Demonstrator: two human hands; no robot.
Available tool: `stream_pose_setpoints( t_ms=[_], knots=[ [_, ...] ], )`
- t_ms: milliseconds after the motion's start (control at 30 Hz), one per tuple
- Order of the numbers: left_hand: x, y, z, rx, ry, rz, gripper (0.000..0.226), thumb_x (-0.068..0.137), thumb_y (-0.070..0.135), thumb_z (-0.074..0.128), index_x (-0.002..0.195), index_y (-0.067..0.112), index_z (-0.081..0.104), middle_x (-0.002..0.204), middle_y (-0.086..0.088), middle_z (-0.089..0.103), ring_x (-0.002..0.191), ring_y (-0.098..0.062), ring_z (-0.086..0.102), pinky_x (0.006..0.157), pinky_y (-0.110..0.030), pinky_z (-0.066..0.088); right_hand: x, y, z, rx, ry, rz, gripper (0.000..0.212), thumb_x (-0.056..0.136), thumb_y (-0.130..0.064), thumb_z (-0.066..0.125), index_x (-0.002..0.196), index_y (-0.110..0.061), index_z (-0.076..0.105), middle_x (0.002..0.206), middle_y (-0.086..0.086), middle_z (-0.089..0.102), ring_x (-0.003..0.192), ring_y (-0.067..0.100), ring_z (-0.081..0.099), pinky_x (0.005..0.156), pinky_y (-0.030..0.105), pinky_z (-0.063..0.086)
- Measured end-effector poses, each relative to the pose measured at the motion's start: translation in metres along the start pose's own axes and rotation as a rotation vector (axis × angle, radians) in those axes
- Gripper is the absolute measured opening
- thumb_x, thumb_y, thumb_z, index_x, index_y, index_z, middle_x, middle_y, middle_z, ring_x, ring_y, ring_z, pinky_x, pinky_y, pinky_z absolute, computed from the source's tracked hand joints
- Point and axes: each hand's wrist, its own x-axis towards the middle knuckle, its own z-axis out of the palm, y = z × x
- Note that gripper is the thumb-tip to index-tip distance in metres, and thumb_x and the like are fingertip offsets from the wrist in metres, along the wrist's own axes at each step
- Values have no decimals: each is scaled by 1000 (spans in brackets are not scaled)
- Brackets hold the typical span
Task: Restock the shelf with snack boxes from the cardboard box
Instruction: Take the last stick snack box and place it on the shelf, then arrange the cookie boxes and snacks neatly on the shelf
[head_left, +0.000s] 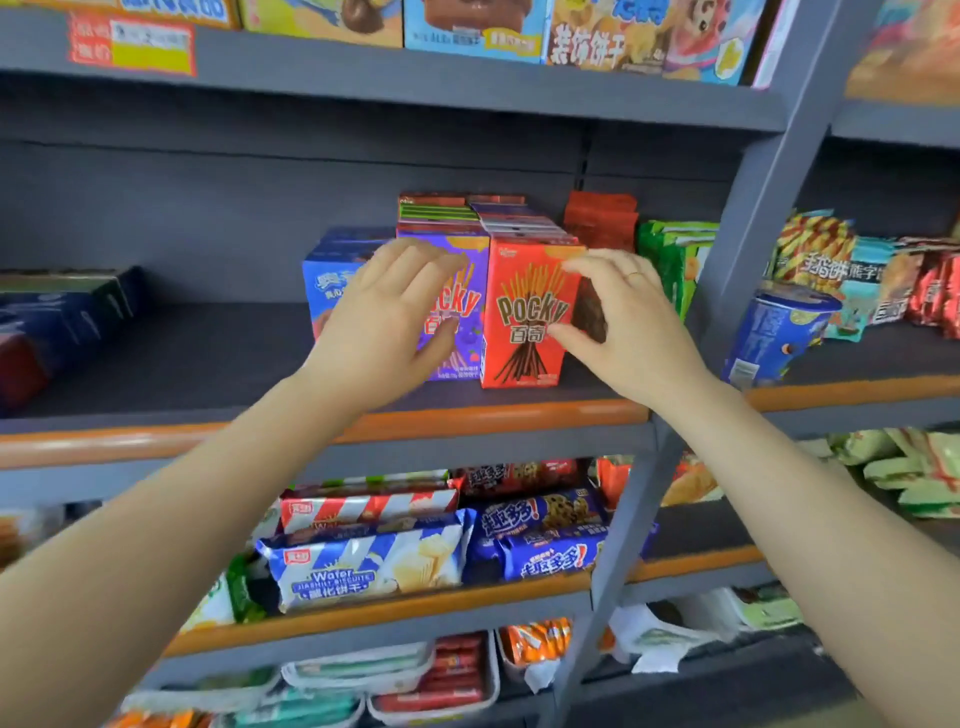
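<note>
A red Pocky box (524, 312) stands upright at the front of the middle shelf (208, 353), heading a row of similar boxes. My right hand (623, 322) pinches its right edge between thumb and fingers. Touching its left side is a purple Pocky box (470, 312), also fronting a row. My left hand (384, 322) is spread in front of the purple box, fingers apart, holding nothing. A blue snack box (332, 275) stands just left of that, partly hidden by my left hand. The cardboard box is out of view.
Red bags (600, 218) and a green bag (675, 254) fill the shelf right of the Pocky rows. A grey upright post (753, 208) separates the neighbouring bay with a blue cup (774, 332). Dark boxes (62, 312) lie at far left. Wafer packs (363, 566) sit below.
</note>
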Motion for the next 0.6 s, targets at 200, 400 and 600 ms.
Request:
stream_pose_setpoints(
  t_ms=[200,400,600],
  knots=[
    [-84,69,17,-162,-158,-69,30,81,17,45,95,1,66,86,-13,67,75,-30,64,61,-32,49,-83,-9,12,258,-129,-124,16,84,-17,59,99,-11,63,82,-7,60,69,9,50,64,30,46],
    [-200,108,77,-320,-591,-379,24,89,16,50,110,10,60,104,-9,64,90,-29,63,70,-37,50,-188,-3,81,336,-632,13,13,88,-18,54,96,-16,64,84,-3,65,75,19,57,67,38,49],
    [-354,138,148,-442,-974,-656,30,88,17,48,117,16,56,116,-3,59,99,-27,59,85,-39,47,-339,6,171,308,-1017,310,14,89,-23,54,99,-22,63,76,-15,55,72,11,53,67,30,46]
  ],
)
